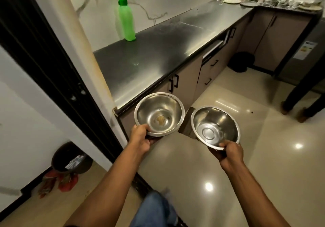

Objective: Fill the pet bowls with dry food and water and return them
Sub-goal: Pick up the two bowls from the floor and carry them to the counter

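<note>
Two steel bowls are in view, one in each of the person's two hands, both held in the air above the glossy beige floor at the near end of the kitchen. The left hand is closed on the near rim of the left bowl, thumb lying over the lip and fingers curled beneath; the right hand grips the near rim of the right bowl the same way. The bowls sit side by side, just apart, rims not touching, both tilted a little toward the camera. The left bowl has a small tan smear or residue at its bottom; whether it is food or liquid cannot be told. The right bowl holds nothing, its flat base ring showing plainly. Both are round, shiny, with thin rolled rims and bright reflections inside. To the left and farther off runs a dark counter, with one green bottle with a green cap standing upright near the wall. At the far right end of the counter lie several plates and cups, too small to count. A dark bin stands on the floor at the near left, with paper or packaging inside, and a second dark round bin stands far off beside the cabinets.
</note>
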